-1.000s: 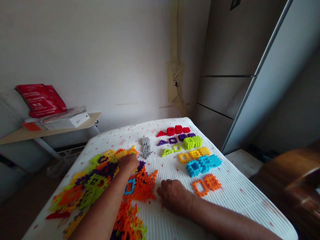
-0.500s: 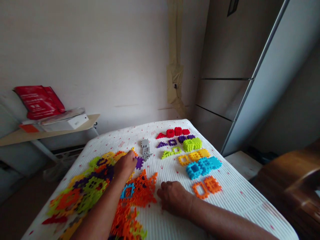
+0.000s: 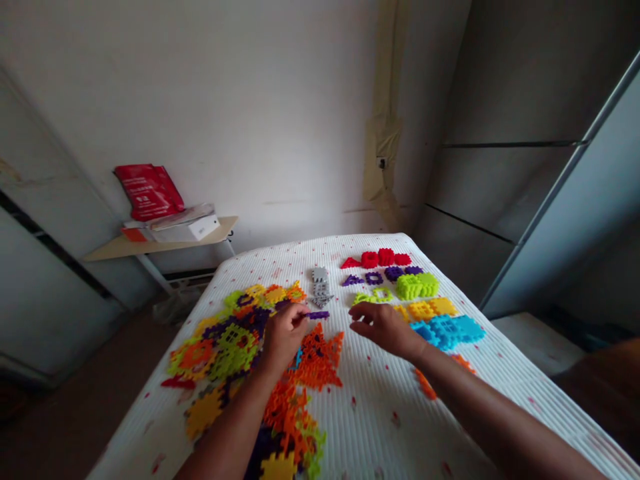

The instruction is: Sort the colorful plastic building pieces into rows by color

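Note:
My left hand [image 3: 285, 330] pinches a purple plastic building tile [image 3: 319, 315], turned nearly edge-on, above the right side of a mixed heap. My right hand [image 3: 383, 325] hovers to the right of that tile, fingers apart and holding nothing. Orange tiles [image 3: 320, 360] lie beside and below my left hand, with a bit of a blue tile [image 3: 297, 359] showing among them. Green window tiles [image 3: 233, 347] are in the heap to the left. Grey tiles [image 3: 320, 285] stand in a short column just beyond the hands.
Sorted rows lie on the right: red tiles [image 3: 385, 257], purple tiles [image 3: 373, 278], lime tiles [image 3: 417, 285], yellow tiles [image 3: 443, 307] and blue tiles [image 3: 450, 332]. My right arm partly covers orange tiles [image 3: 425, 385]. A side table [image 3: 115, 248] holds a white box and red bags.
My left hand has lifted the purple tile and turned it edge-on. My right hand has moved forward and opened its fingers. The camera view has shifted left.

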Demonstrator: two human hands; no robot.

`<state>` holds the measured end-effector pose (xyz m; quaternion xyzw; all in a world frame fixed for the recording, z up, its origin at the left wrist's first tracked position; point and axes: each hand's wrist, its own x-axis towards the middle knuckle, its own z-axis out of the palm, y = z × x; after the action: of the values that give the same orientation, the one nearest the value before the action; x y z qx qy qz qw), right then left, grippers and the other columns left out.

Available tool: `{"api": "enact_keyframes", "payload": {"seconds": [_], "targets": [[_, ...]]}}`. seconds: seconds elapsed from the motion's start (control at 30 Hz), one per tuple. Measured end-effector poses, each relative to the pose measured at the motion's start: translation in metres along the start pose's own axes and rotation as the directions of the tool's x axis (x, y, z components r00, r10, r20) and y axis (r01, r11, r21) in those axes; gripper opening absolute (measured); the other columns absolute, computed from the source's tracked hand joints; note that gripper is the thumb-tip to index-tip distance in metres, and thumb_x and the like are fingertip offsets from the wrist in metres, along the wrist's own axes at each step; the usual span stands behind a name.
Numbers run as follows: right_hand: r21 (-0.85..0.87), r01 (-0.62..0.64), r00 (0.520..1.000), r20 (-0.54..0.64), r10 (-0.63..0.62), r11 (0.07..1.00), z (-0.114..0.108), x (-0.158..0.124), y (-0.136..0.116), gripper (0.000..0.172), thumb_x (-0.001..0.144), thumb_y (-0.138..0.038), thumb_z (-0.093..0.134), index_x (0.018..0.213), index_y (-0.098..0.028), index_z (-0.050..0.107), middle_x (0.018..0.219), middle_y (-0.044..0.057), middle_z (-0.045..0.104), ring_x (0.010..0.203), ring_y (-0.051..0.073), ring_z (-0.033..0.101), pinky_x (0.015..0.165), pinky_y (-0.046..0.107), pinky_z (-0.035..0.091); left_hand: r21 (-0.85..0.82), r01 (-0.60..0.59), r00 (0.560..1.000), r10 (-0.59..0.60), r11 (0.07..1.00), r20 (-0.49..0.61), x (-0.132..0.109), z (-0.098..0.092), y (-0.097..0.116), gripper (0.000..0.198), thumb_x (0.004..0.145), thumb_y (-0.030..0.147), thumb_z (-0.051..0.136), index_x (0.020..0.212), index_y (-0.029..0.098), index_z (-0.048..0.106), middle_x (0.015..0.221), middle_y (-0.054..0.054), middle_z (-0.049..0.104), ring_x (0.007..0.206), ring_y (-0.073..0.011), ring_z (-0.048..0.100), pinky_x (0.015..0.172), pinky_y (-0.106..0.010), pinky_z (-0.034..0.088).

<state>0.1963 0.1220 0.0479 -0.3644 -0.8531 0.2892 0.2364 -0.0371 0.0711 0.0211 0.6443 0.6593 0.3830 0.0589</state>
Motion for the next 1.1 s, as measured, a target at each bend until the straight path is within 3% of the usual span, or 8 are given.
{"api": "enact_keyframes", "payload": {"seconds": [0.07, 0.17, 0.27, 0.37, 0.57, 0.8, 0.93, 1.1], "targets": [[0.137, 0.016, 1.000, 0.006, -0.016, 0.990, -0.005, 0.014, 0.004, 0.030, 0.078, -0.031, 0.063, 0.104, -0.016, 0.063, 0.098, 0.008, 0.067, 0.077, 0.015, 0.062, 0.065, 0.026, 0.049, 0.023, -0.181, 0.980, 0.183, 0.983, -0.077, -0.007, -0.001, 0.007, 0.015, 0.079, 0.013, 0.049, 0.079, 0.020, 0.062, 0.082, -0.002, 0.069, 0.081, -0.0144, 0.065, 0.077, -0.026, 0.052], [0.274, 0.020, 0.993, 0.103, -0.050, 0.961, -0.006, 0.029, 0.007, 0.047, 0.070, -0.033, 0.071, 0.113, -0.016, 0.059, 0.107, 0.010, 0.064, 0.086, 0.017, 0.060, 0.070, 0.028, 0.050, 0.185, -0.484, 0.837, 0.514, 0.856, -0.189, -0.016, -0.002, 0.013, 0.018, 0.083, 0.010, 0.048, 0.084, 0.020, 0.063, 0.087, -0.004, 0.070, 0.085, -0.0147, 0.065, 0.081, -0.028, 0.052], [0.299, 0.028, 0.980, 0.180, -0.085, 0.954, -0.003, 0.035, 0.004, 0.054, 0.065, -0.032, 0.074, 0.115, -0.017, 0.058, 0.107, 0.009, 0.063, 0.088, 0.016, 0.058, 0.071, 0.027, 0.050, 0.331, -0.601, 0.706, 0.677, 0.727, -0.207, -0.023, -0.001, 0.016, 0.017, 0.082, 0.008, 0.052, 0.087, 0.019, 0.064, 0.087, -0.005, 0.070, 0.080, -0.0145, 0.066, 0.076, -0.027, 0.054], [0.306, 0.071, 0.970, 0.202, -0.138, 0.949, 0.000, 0.035, -0.002, 0.053, 0.063, -0.028, 0.076, 0.112, -0.017, 0.059, 0.107, 0.007, 0.062, 0.086, 0.015, 0.057, 0.067, 0.024, 0.049, 0.384, -0.631, 0.654, 0.729, 0.674, -0.204, -0.026, -0.001, 0.017, 0.014, 0.081, 0.008, 0.055, 0.087, 0.017, 0.064, 0.086, -0.006, 0.070, 0.080, -0.0159, 0.067, 0.074, -0.027, 0.055], [0.224, 0.170, 0.959, 0.184, -0.214, 0.959, 0.003, 0.033, -0.012, 0.049, 0.063, -0.021, 0.075, 0.109, -0.018, 0.060, 0.093, 0.002, 0.064, 0.081, 0.013, 0.057, 0.071, 0.024, 0.047, 0.406, -0.629, 0.647, 0.736, 0.663, -0.200, -0.026, -0.001, 0.018, 0.013, 0.079, 0.006, 0.057, 0.086, 0.015, 0.063, 0.086, -0.007, 0.070, 0.079, -0.0167, 0.066, 0.073, -0.028, 0.054], [-0.178, 0.326, 0.939, 0.175, -0.296, 0.929, -0.002, 0.036, -0.014, 0.047, 0.065, -0.017, 0.071, 0.110, -0.017, 0.061, 0.101, 0.006, 0.067, 0.091, 0.019, 0.060, 0.081, 0.029, 0.045, 0.431, -0.632, 0.655, 0.741, 0.644, -0.147, -0.023, 0.008, 0.013, 0.019, 0.080, 0.007, 0.057, 0.096, 0.015, 0.063, 0.095, -0.009, 0.069, 0.085, -0.0178, 0.066, 0.077, -0.029, 0.054], [-0.399, 0.070, 0.996, -0.014, -0.082, 0.914, -0.052, 0.056, 0.026, 0.061, 0.063, -0.008, 0.066, 0.121, -0.021, 0.055, 0.116, 0.006, 0.063, 0.105, 0.020, 0.057, 0.088, 0.028, 0.044, 0.459, -0.584, 0.693, 0.706, 0.670, -0.149, -0.015, 0.000, 0.007, 0.027, 0.081, 0.010, 0.058, 0.107, 0.017, 0.061, 0.109, -0.011, 0.065, 0.095, -0.0190, 0.065, 0.085, -0.031, 0.052], [-0.474, -0.225, 0.973, -0.151, 0.173, 0.851, -0.140, 0.079, 0.100, 0.061, 0.064, -0.004, 0.067, 0.123, -0.015, 0.053, 0.113, 0.009, 0.064, 0.097, 0.021, 0.061, 0.085, 0.029, 0.047, 0.465, -0.553, 0.719, 0.678, 0.691, -0.152, -0.009, -0.026, -0.014, 0.019, 0.081, 0.014, 0.057, 0.097, 0.022, 0.065, 0.106, -0.006, 0.067, 0.092, -0.0190, 0.066, 0.087, -0.032, 0.052]]}}
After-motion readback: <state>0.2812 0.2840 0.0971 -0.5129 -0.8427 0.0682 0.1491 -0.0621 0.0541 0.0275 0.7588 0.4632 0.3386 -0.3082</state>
